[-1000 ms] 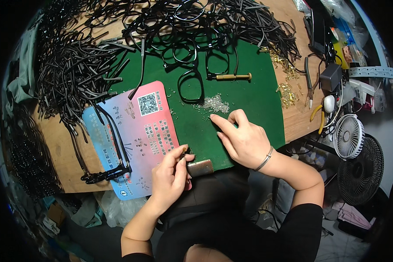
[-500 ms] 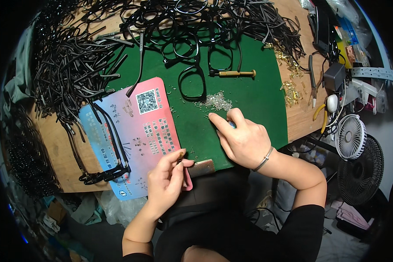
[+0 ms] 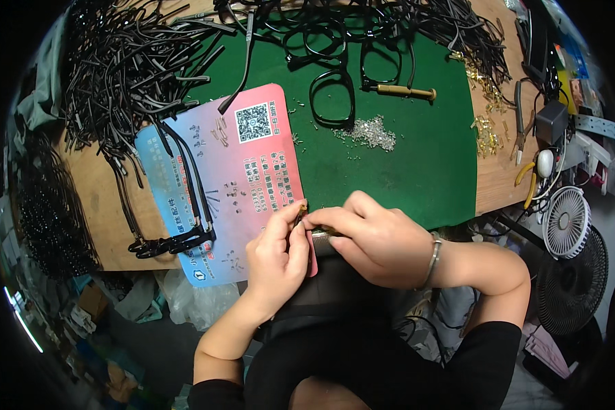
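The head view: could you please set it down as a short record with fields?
Left hand: pinching a small brownish piece
Right hand: fingers close to the left hand's fingertips; whether it holds anything is unclear
Green mat: bears a heap of tiny metal bits
Pink-and-blue sheet: left of that heap
Dark strips: piled at upper left
White fan: far right

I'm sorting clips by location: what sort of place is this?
Probably an eyewear workshop: the wooden bench holds black eyeglass frames, a heap of dark temple arms and tiny silvery pieces.
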### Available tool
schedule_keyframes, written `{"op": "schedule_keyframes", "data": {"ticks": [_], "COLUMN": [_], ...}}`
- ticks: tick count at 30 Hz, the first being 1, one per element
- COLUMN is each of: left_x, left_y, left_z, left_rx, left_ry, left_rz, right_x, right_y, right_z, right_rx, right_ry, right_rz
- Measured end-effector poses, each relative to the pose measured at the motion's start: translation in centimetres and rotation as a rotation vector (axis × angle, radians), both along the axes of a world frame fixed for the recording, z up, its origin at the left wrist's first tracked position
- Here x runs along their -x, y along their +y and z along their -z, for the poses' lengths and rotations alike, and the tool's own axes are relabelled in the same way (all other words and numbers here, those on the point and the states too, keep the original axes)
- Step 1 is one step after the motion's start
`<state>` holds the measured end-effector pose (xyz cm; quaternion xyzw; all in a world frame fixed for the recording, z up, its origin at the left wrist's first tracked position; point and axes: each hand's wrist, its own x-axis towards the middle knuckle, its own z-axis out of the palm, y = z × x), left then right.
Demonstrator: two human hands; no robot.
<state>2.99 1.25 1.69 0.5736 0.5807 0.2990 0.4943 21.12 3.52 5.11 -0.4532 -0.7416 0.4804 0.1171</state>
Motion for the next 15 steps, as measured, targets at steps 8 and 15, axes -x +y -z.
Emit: {"op": "schedule_keyframes", "data": {"ticks": [8, 15], "left_x": [-0.8, -1.4], "left_y": [-0.7, -0.3], "left_z": [0.7, 0.6], "left_rx": [-0.107, -0.391], "left_ry": [0.109, 0.300], "left_rz": [-0.082, 0.003], "right_x": [0.6, 0.3], "right_y": [0.0, 2.0], "right_z": [0.2, -0.1], "right_rx": [0.040, 0.532], "right_ry": [-0.053, 0.132], "right_rz": [-0.015, 0.100]}}
